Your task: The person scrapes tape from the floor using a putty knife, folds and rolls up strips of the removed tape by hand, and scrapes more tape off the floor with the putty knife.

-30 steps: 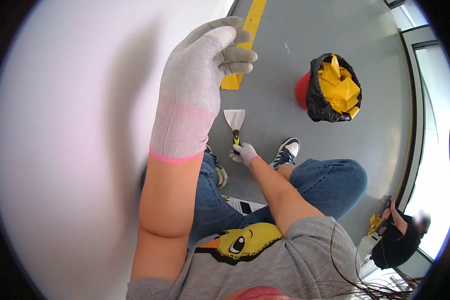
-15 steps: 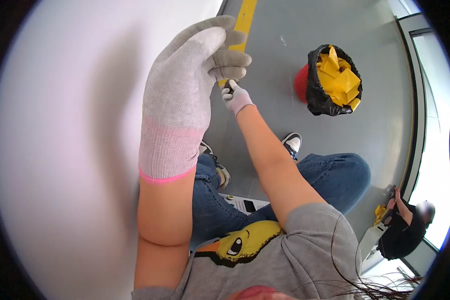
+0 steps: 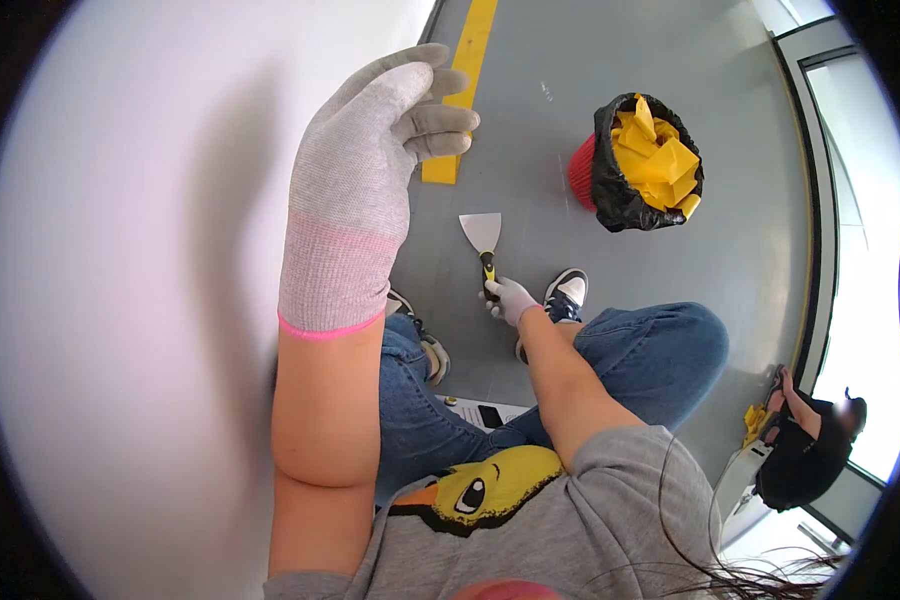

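Observation:
My left hand (image 3: 360, 150), in a grey-white glove with a pink cuff edge, is raised close to the camera beside the white wall. Its fingers are loosely curved and spread, with nothing seen in them. Lower down, my gloved right hand (image 3: 513, 298) is wrapped round the black and yellow handle of a putty knife (image 3: 481, 230). The wide metal blade points away from me over the grey floor. Beyond the blade, the yellow floor tape (image 3: 440, 168) ends in a straight edge; my left hand covers part of the strip.
A red bin (image 3: 582, 173) with a black bag (image 3: 615, 205) holds crumpled yellow tape (image 3: 655, 160). The white wall (image 3: 120, 300) runs along my left. At right, another person (image 3: 805, 455) in black crouches by a glass door. Below me is a white stool-like object (image 3: 470, 408).
My right hand has drawn back from the tape toward my feet, and the putty knife's blade now shows. My left hand stays raised, slightly shifted.

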`<state>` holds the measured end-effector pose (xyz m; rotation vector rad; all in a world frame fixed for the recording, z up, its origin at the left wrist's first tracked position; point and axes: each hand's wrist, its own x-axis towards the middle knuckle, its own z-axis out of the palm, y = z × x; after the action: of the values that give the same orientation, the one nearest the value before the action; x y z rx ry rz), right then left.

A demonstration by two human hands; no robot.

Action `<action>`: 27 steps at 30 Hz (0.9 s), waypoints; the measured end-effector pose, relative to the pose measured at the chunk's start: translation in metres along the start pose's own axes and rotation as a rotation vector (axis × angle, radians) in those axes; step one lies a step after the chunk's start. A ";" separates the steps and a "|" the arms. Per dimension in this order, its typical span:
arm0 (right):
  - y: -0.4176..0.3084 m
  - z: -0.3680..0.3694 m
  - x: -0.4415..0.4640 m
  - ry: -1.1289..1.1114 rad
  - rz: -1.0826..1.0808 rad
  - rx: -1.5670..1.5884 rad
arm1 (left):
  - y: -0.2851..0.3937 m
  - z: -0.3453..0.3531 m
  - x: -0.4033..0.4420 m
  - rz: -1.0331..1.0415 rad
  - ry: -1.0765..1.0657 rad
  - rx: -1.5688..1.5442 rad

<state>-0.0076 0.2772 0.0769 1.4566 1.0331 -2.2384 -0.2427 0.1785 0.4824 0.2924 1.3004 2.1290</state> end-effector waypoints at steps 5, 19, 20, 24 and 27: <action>-0.060 0.008 0.046 -0.013 -0.127 -0.272 | 0.005 -0.003 0.000 -0.001 -0.066 0.070; -0.082 0.015 0.009 0.037 -0.044 0.264 | 0.004 -0.005 0.003 0.001 -0.083 0.112; -0.065 0.016 0.007 0.087 -0.031 0.091 | 0.004 -0.005 0.003 0.004 -0.071 0.116; 0.000 0.022 -0.003 0.047 0.038 -0.111 | 0.001 -0.004 0.003 0.008 -0.055 0.114; 0.007 0.032 0.008 0.022 0.071 -0.093 | 0.000 -0.006 0.003 0.011 -0.075 0.108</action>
<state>-0.0287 0.2516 0.0745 1.4582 1.0597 -2.1011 -0.2482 0.1763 0.4791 0.4219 1.3753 2.0405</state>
